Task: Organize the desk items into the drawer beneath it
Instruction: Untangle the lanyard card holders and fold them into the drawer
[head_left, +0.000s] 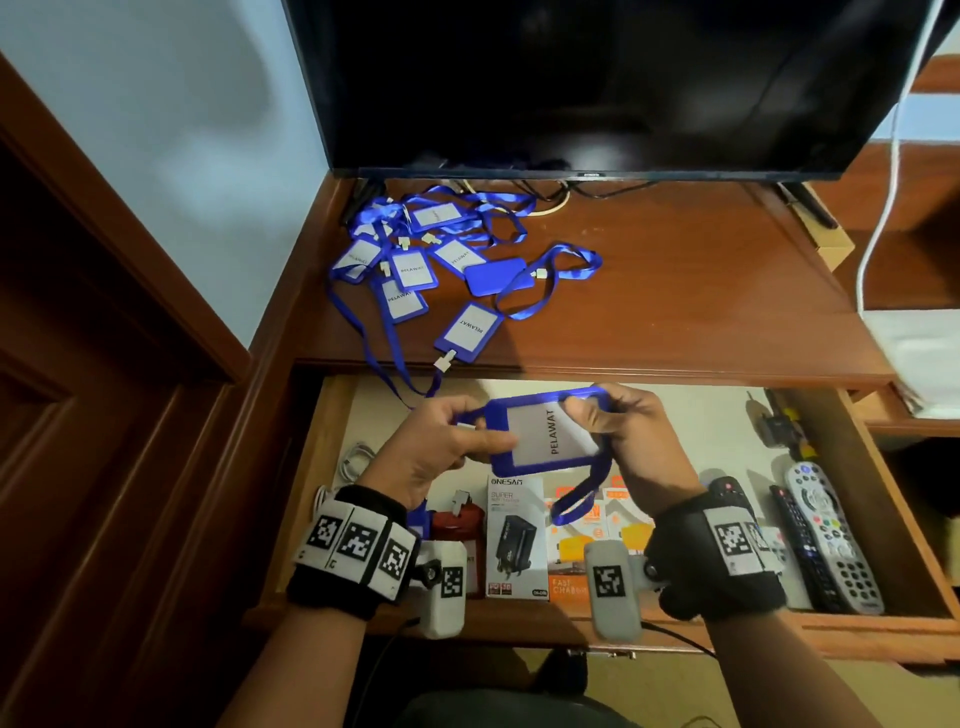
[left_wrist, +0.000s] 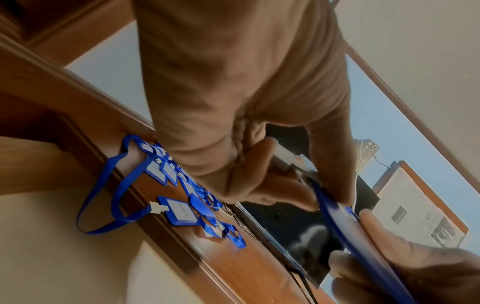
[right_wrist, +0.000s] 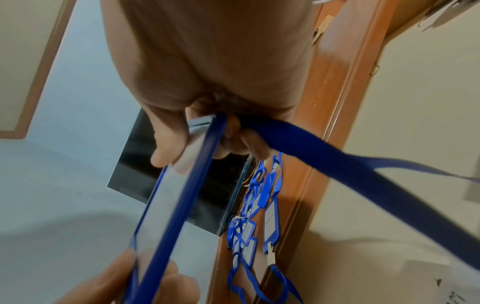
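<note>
Both hands hold one blue badge holder (head_left: 548, 432) marked PELAWAT over the open drawer (head_left: 332, 415). My left hand (head_left: 447, 441) pinches its clip end, and my right hand (head_left: 618, 421) grips the opposite end together with the blue lanyard (head_left: 582, 493), which loops down below the badge. In the right wrist view the badge (right_wrist: 168, 195) shows edge-on with the lanyard (right_wrist: 363, 176) trailing away. The left wrist view shows the badge's edge (left_wrist: 345, 226) and its white clip (left_wrist: 288, 158). Several more blue badges with lanyards (head_left: 415, 260) lie in a heap on the desk's back left.
A dark TV screen (head_left: 597, 83) stands at the back of the desk (head_left: 675, 301). The drawer holds charger boxes (head_left: 517, 535), two remotes (head_left: 826, 530), a white cable (head_left: 353, 457) and small items. One badge (head_left: 467, 327) lies near the desk's front edge, its lanyard hanging over.
</note>
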